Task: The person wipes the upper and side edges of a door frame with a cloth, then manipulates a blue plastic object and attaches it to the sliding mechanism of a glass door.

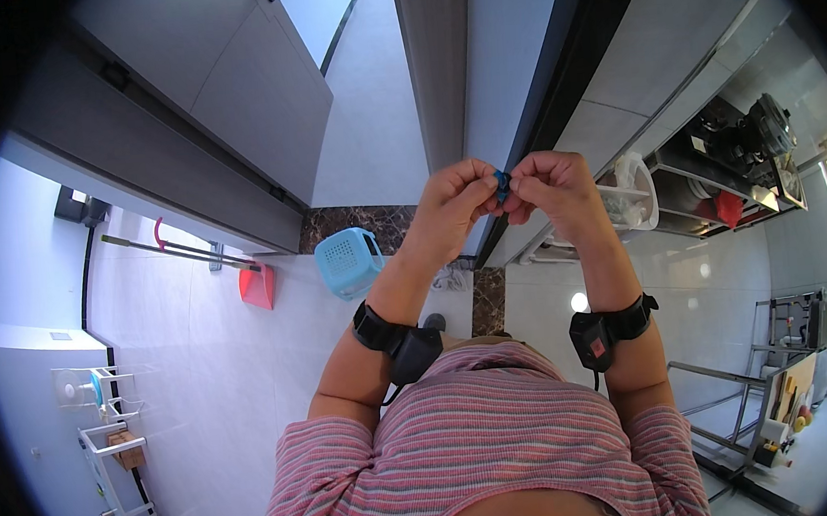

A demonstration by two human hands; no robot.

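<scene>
My left hand [458, 201] and my right hand [554, 189] meet in front of me at about chest height. Between their fingertips is a small blue and dark object [503, 185], too small and too covered to name. Thumb and forefinger of each hand pinch it from either side. Both forearms carry a black strapped device, one on the left forearm [417, 355] and one on the right forearm [592, 346], each with a cable.
A light blue plastic basket [345, 263] and a red dustpan [257, 287] are on the tiled floor at left. A grey door [242, 76] stands ajar ahead. On the right are a white container [632, 196], a cooking counter [708, 158] and a metal-framed table [776, 405].
</scene>
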